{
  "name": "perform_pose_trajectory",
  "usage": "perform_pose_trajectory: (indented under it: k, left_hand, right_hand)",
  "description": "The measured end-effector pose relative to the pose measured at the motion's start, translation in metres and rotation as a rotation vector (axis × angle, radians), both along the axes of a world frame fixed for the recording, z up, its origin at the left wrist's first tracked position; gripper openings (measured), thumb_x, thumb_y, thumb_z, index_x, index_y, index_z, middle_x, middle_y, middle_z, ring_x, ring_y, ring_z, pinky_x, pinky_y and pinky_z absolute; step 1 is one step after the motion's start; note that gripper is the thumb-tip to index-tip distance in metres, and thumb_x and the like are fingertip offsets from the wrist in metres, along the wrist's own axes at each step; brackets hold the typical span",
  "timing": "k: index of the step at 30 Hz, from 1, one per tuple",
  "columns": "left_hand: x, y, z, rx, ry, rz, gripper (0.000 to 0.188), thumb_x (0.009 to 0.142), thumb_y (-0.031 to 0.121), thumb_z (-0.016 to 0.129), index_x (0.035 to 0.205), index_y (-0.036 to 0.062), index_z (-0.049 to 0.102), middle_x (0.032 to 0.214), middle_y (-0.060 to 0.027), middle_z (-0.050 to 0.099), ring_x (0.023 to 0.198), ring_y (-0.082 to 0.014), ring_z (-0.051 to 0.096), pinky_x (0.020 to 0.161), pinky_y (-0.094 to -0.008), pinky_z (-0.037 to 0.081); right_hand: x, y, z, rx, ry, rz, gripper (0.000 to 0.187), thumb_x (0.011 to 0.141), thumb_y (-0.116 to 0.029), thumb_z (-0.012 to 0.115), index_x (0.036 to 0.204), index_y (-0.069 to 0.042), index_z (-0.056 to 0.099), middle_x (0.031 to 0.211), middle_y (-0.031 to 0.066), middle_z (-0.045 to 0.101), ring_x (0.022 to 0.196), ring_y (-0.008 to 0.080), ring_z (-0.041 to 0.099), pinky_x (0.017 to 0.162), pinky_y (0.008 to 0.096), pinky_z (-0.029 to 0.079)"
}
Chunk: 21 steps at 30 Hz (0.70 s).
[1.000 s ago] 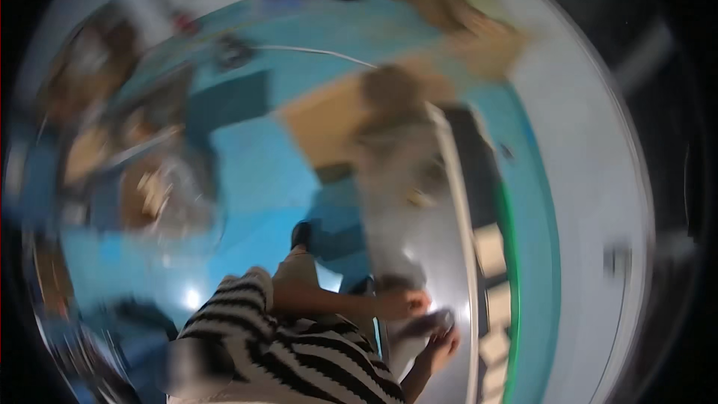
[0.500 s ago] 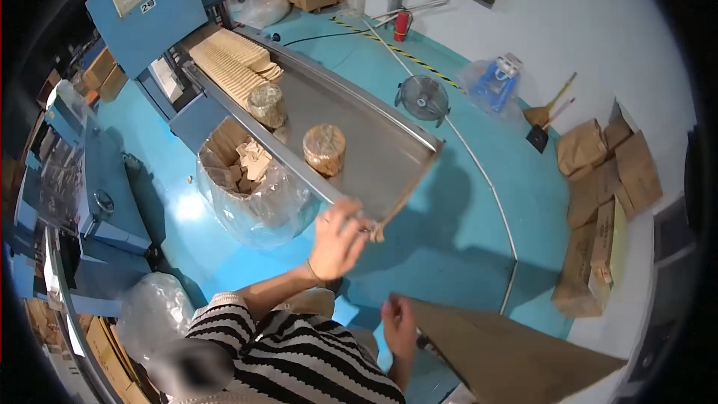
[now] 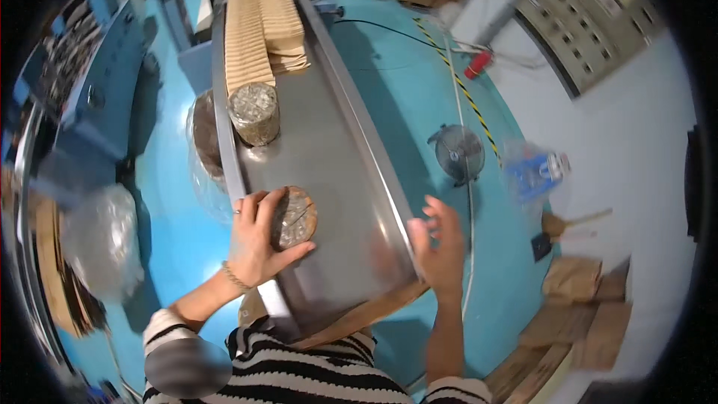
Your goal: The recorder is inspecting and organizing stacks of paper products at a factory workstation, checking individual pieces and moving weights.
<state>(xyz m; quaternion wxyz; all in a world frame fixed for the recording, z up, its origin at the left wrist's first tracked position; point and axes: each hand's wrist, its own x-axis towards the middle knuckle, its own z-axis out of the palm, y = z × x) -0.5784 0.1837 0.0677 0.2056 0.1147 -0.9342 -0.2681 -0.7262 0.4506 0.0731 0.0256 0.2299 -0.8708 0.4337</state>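
The blue-green floor (image 3: 396,112) surrounds a long steel counter (image 3: 340,194), which runs away from the body between raised rims and ends nearest the body in a tan edge strip (image 3: 366,318). Rows of tan sheets (image 3: 250,22) occupy its far left portion. The left forearm (image 3: 203,301) reaches up and rightward from the lower left; the right forearm (image 3: 446,337) rises almost vertically, outside the right rim (image 3: 378,170). A caged fan (image 3: 458,155) stands on the floor to the right. The right hand (image 3: 440,251) is raised at the right rim, its fingers half bent and holding nothing (contact with the rim cannot be told). The left hand (image 3: 254,243) crosses the left rim (image 3: 230,161). The far roll (image 3: 255,114) stands beside that rim, between the tan sheets and the near roll (image 3: 298,218). The near roll is over the counter's left half, grasped by the left fingers, with the thumb along its near side. Open steel separates both rolls; a wider span reaches the right rim.
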Motion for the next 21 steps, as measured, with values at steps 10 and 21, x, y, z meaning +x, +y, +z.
perform_pose_trajectory:
  k: [10, 21]
  left_hand:
    - [-0.022, 0.022, 0.011, 0.076, -0.237, 0.212, 0.101, 0.051, 0.018, 0.094, 0.137, 0.0041, 0.043, 0.129, -0.0217, 0.046, 0.113, -0.0425, 0.048, 0.097, -0.0505, 0.044]
    - [-0.158, -0.016, -0.008, -0.183, -0.262, 0.469, 0.091, 0.070, 0.020, 0.082, 0.149, 0.0124, 0.035, 0.139, -0.0219, 0.043, 0.094, -0.0367, 0.065, 0.078, -0.0406, 0.057]
  right_hand:
    - [-0.203, -0.321, -0.077, 0.489, 0.634, 0.559, 0.040, 0.093, -0.037, 0.057, 0.123, -0.012, 0.062, 0.155, 0.0253, 0.026, 0.143, 0.0447, 0.020, 0.110, 0.0570, 0.022]
    - [-0.305, -0.425, -0.045, 0.001, 0.879, 0.587, 0.025, 0.079, -0.020, 0.075, 0.095, -0.010, 0.060, 0.093, 0.0057, 0.058, 0.094, 0.0280, 0.055, 0.082, 0.0423, 0.035]
